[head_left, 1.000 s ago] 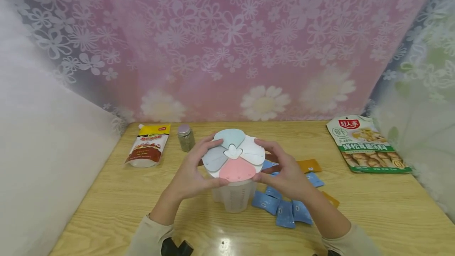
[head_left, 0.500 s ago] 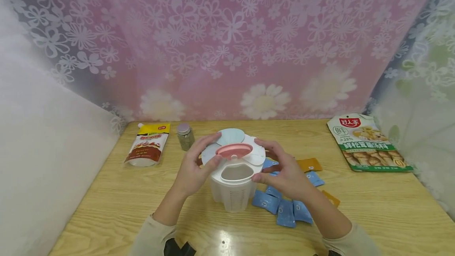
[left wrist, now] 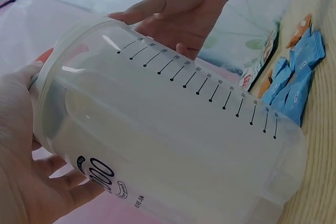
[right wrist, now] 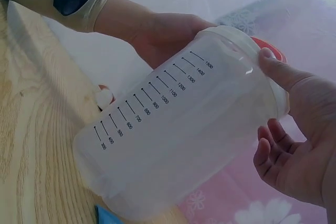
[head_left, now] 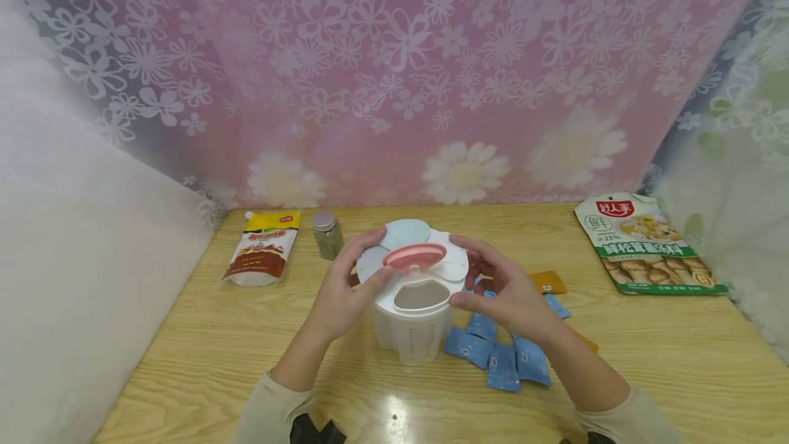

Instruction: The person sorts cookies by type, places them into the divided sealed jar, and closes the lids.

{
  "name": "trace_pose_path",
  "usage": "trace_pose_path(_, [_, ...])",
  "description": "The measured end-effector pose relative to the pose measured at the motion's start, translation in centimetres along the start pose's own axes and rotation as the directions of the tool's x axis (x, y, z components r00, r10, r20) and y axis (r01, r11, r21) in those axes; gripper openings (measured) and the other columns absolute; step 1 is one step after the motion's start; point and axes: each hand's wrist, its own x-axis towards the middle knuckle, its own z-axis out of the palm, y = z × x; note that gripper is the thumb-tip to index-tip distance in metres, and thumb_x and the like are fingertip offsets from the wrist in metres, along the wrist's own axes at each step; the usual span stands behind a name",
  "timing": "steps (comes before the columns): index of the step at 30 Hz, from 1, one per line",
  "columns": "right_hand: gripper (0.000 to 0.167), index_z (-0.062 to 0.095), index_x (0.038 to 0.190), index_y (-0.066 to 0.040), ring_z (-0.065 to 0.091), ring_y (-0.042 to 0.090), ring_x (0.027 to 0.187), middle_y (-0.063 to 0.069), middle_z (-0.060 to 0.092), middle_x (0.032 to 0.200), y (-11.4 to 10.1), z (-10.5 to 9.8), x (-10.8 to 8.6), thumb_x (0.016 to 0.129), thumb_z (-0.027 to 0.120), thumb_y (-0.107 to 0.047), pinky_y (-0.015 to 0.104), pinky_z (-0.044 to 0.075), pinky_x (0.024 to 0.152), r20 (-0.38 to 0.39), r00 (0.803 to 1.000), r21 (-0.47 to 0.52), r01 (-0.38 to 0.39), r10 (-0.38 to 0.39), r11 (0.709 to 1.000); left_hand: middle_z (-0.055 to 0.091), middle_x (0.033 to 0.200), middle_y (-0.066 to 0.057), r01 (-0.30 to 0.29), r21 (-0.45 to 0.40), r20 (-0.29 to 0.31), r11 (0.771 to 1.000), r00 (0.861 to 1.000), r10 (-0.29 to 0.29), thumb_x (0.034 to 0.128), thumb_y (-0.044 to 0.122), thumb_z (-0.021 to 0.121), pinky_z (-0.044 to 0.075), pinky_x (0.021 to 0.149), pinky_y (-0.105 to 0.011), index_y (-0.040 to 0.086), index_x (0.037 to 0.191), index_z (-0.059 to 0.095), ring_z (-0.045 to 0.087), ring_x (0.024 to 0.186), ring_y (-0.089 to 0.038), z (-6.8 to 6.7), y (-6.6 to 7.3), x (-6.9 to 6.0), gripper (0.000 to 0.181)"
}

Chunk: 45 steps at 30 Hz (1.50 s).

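Head view: the container [head_left: 420, 344] stands upright on the surface [head_left: 246, 362], its lid [head_left: 457, 271] gripped by the left hand [head_left: 342, 290] (nine o'clock, thumbing the raised pink flap [head_left: 420, 257]) and right hand [head_left: 508, 293] (three o'clock). Flap-opening seems underway; the next move calls for steadying the lid.

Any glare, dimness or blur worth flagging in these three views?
Head view: bright glare on the pale wood-grain table, bottom centre; left wrist: dim, white highlights on the tall translucent plastic container, its small black numerals too soft to read; right wrist: also dim, but numerals legible.
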Motion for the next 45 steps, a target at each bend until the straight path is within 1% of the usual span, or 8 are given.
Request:
trace_pose_path(12, [0.063,0.047,0.142,-0.002,0.052,0.013,0.079,0.002,0.054,0.100,1.6,-1.8,-2.3,0.085,0.068,0.015,0.024,0.050,0.068,0.010,0.997,0.120,0.074,-0.075,0.990,0.045,0.149,-0.011,-0.002,0.036,0.025,0.999,1.000,0.001,0.0961,0.018,0.064,0.058,0.088,-0.031,0.013,0.147,0.049,0.051,0.129,-0.031,0.0,0.4,-0.2,0.053])
trace_pose_path(18, [0.056,0.049,0.139,0.006,0.054,0.011,0.073,0.006,0.052,0.092,3.0,-3.0,-3.0,0.086,0.069,0.010,0.026,0.050,0.055,0.129,0.992,0.128,-0.027,0.010,0.991,0.046,0.147,-0.012,-0.016,0.045,0.025,0.999,1.000,0.015,0.0964,0.020,0.064,0.058,0.087,-0.032,0.014,0.147,0.049,0.051,0.128,-0.031,-0.2,0.3,-0.1,0.053])
trace_pose_path(24, [0.058,0.049,0.141,0.001,0.047,0.012,0.059,0.006,0.046,0.086,5.6,-3.6,-2.9,0.088,0.071,0.002,0.036,0.041,0.046,0.299,0.946,0.129,-0.175,0.130,0.976,0.046,0.147,-0.013,-0.031,0.034,0.019,0.999,0.999,0.030,0.0964,0.021,0.064,0.058,0.087,-0.033,0.012,0.147,0.048,0.051,0.126,-0.030,-0.2,0.3,0.0,0.054])
trace_pose_path(27, [0.060,0.050,0.143,-0.002,0.043,0.011,0.056,0.009,0.046,0.085,7.2,-3.6,-2.9,0.088,0.073,-0.002,0.034,0.042,0.046,0.376,0.909,0.086,-0.227,0.180,0.970,0.046,0.147,-0.013,-0.027,0.024,0.017,0.999,0.999,0.027,0.0967,0.021,0.064,0.058,0.086,-0.031,0.013,0.147,0.048,0.051,0.125,-0.029,-0.2,0.3,-0.1,0.054])
trace_pose_path(32, [0.063,0.053,0.142,-0.008,0.046,0.003,0.056,0.013,0.046,0.080,8.5,-3.1,-2.8,0.085,0.079,-0.015,0.027,0.050,0.048,0.418,0.868,-0.042,-0.277,0.269,0.960,0.045,0.147,-0.013,-0.016,0.007,0.016,1.000,1.000,0.016,0.0968,0.020,0.064,0.058,0.086,-0.030,0.013,0.147,0.048,0.051,0.125,-0.028,-0.2,0.3,-0.1,0.054])
trace_pose_path(35, [0.064,0.055,0.140,-0.010,0.045,0.001,0.055,0.013,0.047,0.077,8.6,-2.9,-2.9,0.083,0.082,-0.020,0.025,0.049,0.048,0.418,0.859,-0.101,-0.280,0.296,0.955,0.045,0.146,-0.014,-0.018,-0.001,0.019,1.000,1.000,0.018,0.0968,0.020,0.065,0.058,0.088,-0.031,0.012,0.147,0.048,0.050,0.127,-0.028,-0.2,0.3,-0.1,0.054])
trace_pose_path(41, [0.063,0.059,0.137,-0.014,0.043,-0.001,0.053,-0.002,0.049,0.072,9.4,-2.4,-3.2,0.081,0.084,-0.028,0.022,0.046,0.051,0.428,0.851,-0.218,-0.228,0.303,0.949,0.045,0.146,-0.014,-0.025,-0.002,0.023,1.000,0.999,0.025,0.0974,0.021,0.064,0.058,0.088,-0.033,0.011,0.147,0.047,0.050,0.128,-0.028,-0.1,0.2,-0.2,0.054])
trace_pose_path(45, [0.062,0.061,0.136,-0.013,0.044,0.001,0.048,-0.006,0.048,0.071,9.9,-2.1,-3.3,0.081,0.084,-0.030,0.024,0.048,0.047,0.432,0.834,-0.253,-0.252,0.343,0.934,0.044,0.146,-0.015,-0.025,-0.007,0.028,1.000,0.999,0.025,0.0977,0.021,0.063,0.058,0.088,-0.034,0.011,0.148,0.047,0.049,0.128,-0.029,-0.1,0.1,-0.3,0.054])
